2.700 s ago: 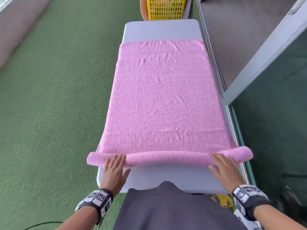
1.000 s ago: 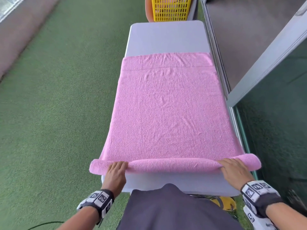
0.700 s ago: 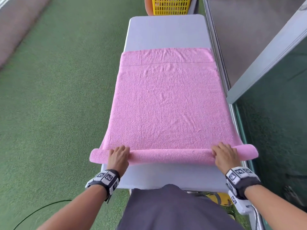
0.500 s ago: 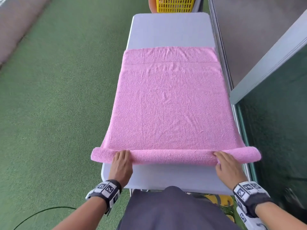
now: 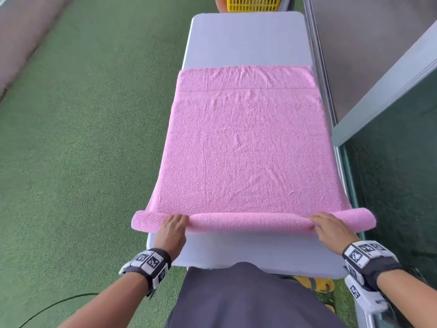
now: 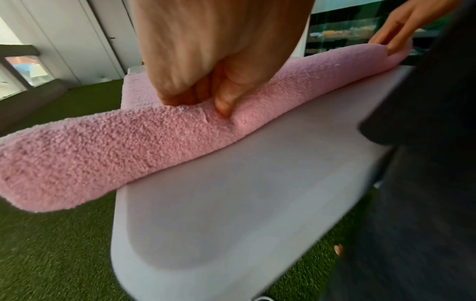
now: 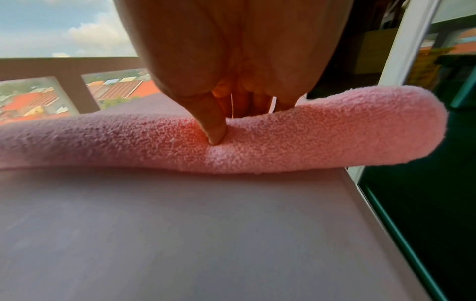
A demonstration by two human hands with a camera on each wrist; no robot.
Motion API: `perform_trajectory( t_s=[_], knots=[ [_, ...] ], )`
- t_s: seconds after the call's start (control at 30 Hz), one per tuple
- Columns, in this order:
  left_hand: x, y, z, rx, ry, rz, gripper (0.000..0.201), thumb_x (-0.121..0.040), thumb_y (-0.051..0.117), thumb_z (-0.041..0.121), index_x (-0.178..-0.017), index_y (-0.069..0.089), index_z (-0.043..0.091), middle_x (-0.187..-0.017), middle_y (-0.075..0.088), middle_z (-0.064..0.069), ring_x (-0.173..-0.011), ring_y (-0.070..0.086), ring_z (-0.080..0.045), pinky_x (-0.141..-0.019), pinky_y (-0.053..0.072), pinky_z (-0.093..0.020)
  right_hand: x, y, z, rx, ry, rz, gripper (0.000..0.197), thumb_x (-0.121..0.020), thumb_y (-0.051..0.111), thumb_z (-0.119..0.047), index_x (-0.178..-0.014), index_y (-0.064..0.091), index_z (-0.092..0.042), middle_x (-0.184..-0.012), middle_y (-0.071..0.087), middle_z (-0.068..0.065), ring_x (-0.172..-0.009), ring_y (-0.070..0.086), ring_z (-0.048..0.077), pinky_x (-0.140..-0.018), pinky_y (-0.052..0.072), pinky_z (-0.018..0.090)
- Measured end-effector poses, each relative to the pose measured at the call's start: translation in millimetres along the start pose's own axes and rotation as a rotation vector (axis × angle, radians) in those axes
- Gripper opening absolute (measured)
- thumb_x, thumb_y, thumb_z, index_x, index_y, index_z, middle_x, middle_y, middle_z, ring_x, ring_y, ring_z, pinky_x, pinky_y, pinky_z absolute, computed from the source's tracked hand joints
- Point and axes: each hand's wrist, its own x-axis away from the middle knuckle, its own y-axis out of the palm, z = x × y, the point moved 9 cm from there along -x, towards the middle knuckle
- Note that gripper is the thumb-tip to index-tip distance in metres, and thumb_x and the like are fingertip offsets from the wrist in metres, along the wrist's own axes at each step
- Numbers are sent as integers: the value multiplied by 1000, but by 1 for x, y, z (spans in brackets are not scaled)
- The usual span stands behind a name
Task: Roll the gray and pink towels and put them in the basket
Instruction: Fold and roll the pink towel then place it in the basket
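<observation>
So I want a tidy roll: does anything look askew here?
Slightly: the pink towel roll overhangs both sides of the white table, its unsupported ends drooping past the left hand and right hand.

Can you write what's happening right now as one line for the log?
step: rolling pink towel on white table | left hand: grips roll | right hand: grips roll | yellow basket: beyond table's far end

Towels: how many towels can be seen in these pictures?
1. The fluffy pink terry towel lies on the pale table, near edge rolled. No gray towel shows; it may be outside the view.
</observation>
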Motion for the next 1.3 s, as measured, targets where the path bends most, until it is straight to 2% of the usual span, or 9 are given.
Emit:
perform_trajectory(
  t_s=[0.13, 0.23, 0.37, 0.47, 0.53, 0.6, 0.67, 0.93, 1.3],
  knots=[
    [-26, -6, 1, 10, -45, -53, 24, -90, 39, -7, -100, 57, 6, -97, 59, -6, -82, 46, -15, -83, 46, -28, -22, -13, -4, -49, 93, 46, 26, -89, 54, -5, -111, 63, -15, -103, 56, 6, -94, 56, 24, -85, 46, 37],
    [-29, -15, 3, -30, -92, 31, 29, -80, 45, -13, -99, 52, 8, -97, 51, -3, -83, 43, -15, -80, 42, -27, -25, -28, -12, 66, 120, 183, 22, -84, 62, -10, -91, 50, -27, -94, 46, -2, -91, 47, 20, -78, 41, 33],
    [-21, -13, 6, -118, -96, 122, 31, -66, 57, -12, -83, 53, 14, -83, 53, -1, -77, 46, -20, -73, 40, -35, -21, -29, -28, 104, 24, 270, 43, -64, 66, 13, -64, 38, -21, -68, 42, -6, -69, 42, 21, -61, 28, 30],
    [-5, -5, 10, -95, -97, 174, 35, -63, 49, -10, -91, 51, 11, -86, 49, -4, -77, 44, -22, -71, 46, -38, -10, -21, -32, 144, -20, 335, 30, -63, 68, 7, -78, 55, -16, -79, 56, -1, -73, 51, 22, -62, 40, 31],
    [9, 0, 14, -61, -76, 178, 47, -59, 49, -10, -103, 50, 7, -96, 50, -7, -86, 44, -24, -78, 49, -41, 0, -15, -30, 127, -64, 357, 32, -68, 68, -2, -98, 62, -13, -97, 63, 1, -87, 58, 22, -78, 52, 37],
    [20, 6, 17, -70, -46, 161, 67, -54, 53, -15, -118, 49, -1, -112, 53, -16, -104, 47, -30, -92, 50, -47, 7, -10, -25, 165, -93, 343, 47, -65, 74, -7, -111, 64, -11, -109, 65, 2, -100, 60, 23, -90, 51, 43],
    [21, 9, 15, -97, -38, 156, 78, -49, 53, -22, -125, 50, -4, -121, 55, -22, -113, 51, -36, -98, 46, -46, 7, -13, -20, 199, -83, 362, 50, -62, 80, -9, -110, 68, -15, -108, 69, 0, -100, 60, 24, -86, 46, 46],
    [-9, -9, 14, 2, -9, 160, 42, -64, 52, -23, -93, 63, 5, -92, 67, -8, -87, 64, -25, -85, 55, -43, 11, -24, -22, 138, -60, 426, 44, -63, 82, -5, -104, 74, -20, -96, 73, -3, -90, 64, 23, -82, 45, 42],
    [10, 6, 49, 72, 123, 146, 50, -56, 46, -21, -92, 66, 7, -89, 68, -5, -82, 64, -23, -78, 57, -36, 81, 19, 25, -16, 133, 445, 46, -64, 80, -2, -106, 73, -18, -95, 71, -4, -90, 60, 22, -80, 48, 45]
  ],
)
